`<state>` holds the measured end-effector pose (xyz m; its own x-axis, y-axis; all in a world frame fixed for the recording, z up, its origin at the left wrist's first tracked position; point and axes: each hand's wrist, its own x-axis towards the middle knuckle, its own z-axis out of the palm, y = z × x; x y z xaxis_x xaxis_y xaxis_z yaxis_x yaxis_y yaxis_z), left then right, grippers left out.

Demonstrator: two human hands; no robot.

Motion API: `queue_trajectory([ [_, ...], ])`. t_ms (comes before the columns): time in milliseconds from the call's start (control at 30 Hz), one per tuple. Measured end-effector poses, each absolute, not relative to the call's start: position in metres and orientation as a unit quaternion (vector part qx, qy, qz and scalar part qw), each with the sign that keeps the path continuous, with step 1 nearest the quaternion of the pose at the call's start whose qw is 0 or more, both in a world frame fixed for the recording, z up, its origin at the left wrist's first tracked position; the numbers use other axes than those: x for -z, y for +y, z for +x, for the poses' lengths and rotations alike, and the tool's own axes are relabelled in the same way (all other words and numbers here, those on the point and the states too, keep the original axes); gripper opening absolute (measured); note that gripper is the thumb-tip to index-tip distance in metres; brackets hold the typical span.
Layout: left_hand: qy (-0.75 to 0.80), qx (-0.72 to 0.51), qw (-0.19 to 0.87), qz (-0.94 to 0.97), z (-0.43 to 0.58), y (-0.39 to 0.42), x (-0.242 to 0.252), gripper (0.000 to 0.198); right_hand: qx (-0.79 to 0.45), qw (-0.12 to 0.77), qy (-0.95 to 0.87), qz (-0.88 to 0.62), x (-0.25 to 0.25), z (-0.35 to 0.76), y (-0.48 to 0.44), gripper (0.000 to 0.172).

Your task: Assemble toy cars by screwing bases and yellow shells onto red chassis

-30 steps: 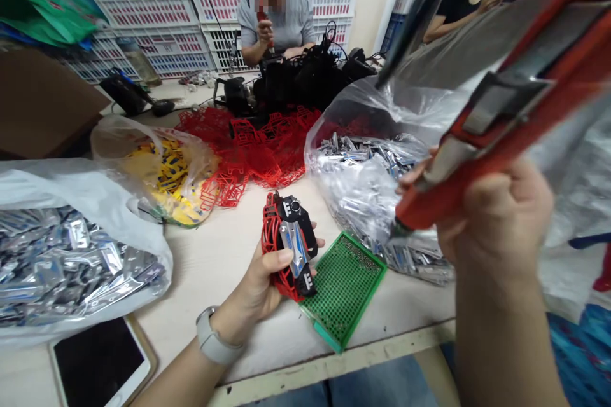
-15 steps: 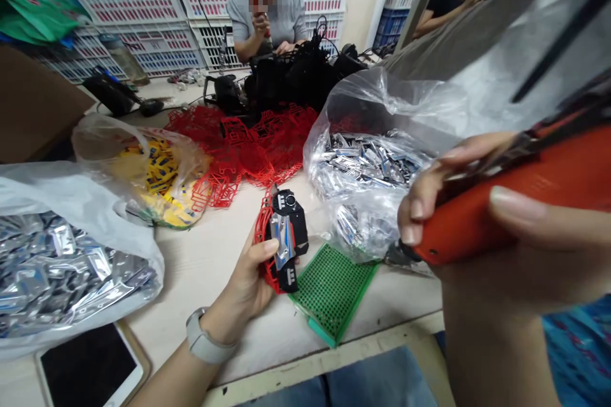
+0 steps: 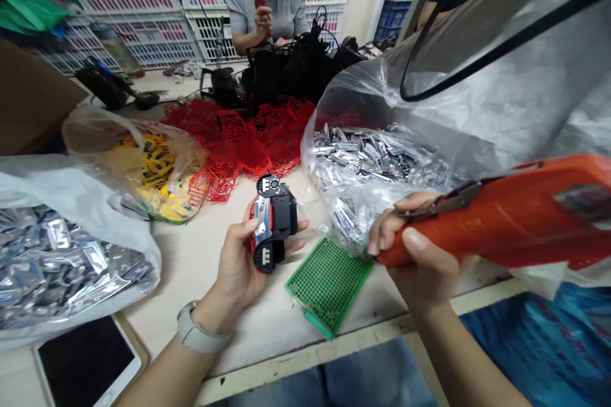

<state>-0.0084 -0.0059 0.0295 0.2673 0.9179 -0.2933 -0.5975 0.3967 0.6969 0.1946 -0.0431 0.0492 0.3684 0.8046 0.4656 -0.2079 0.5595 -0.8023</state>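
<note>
My left hand (image 3: 241,261) is wrapped round a small toy vehicle body (image 3: 279,216) with black wheels, a silver and blue side panel and red parts. The thumb presses on the silver panel. My right hand (image 3: 420,254) grips an orange electric screwdriver (image 3: 491,222), its nose pointing left and down. The tip of the screwdriver is close to the corner of a green perforated tray (image 3: 329,286), and I cannot tell whether they touch. That tray lies on the table between my hands, with small dark bits in its holes.
Silver parts fill a clear bag (image 3: 377,159) at the right and a white bag (image 3: 67,254) at the left. Behind are a bag of yellow parts (image 3: 157,165), red frames (image 3: 252,140) and black items (image 3: 296,63). A tablet (image 3: 86,362) lies front left. A co-worker (image 3: 267,6) sits opposite.
The screwdriver has swung down and left, with my right hand moving nearer the tray. My left hand has turned the toy vehicle and shifted it slightly left and up.
</note>
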Motion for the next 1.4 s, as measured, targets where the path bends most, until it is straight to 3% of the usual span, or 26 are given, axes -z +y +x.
queue_trajectory([
  [133,0.339,-0.497,0.767,0.223,-0.010,-0.003,-0.029,0.059,-0.277,0.785,-0.449,-0.325,-0.063,0.205,-0.034,0.014],
  [200,0.345,-0.500,0.763,0.222,-0.009,-0.003,-0.028,0.063,-0.281,0.783,-0.457,-0.316,-0.068,0.208,-0.038,0.014],
  [333,0.369,-0.508,0.738,0.248,-0.006,-0.003,-0.023,0.079,-0.381,0.725,-0.489,-0.300,-0.069,0.203,-0.058,0.016],
  [733,0.403,-0.495,0.700,0.321,-0.006,0.007,-0.002,0.072,-0.508,0.659,-0.469,-0.296,-0.051,0.175,-0.085,0.018],
  [1400,0.443,-0.546,0.647,0.297,0.002,0.005,-0.001,0.072,-0.478,0.654,-0.493,-0.318,-0.043,0.175,-0.094,0.018],
])
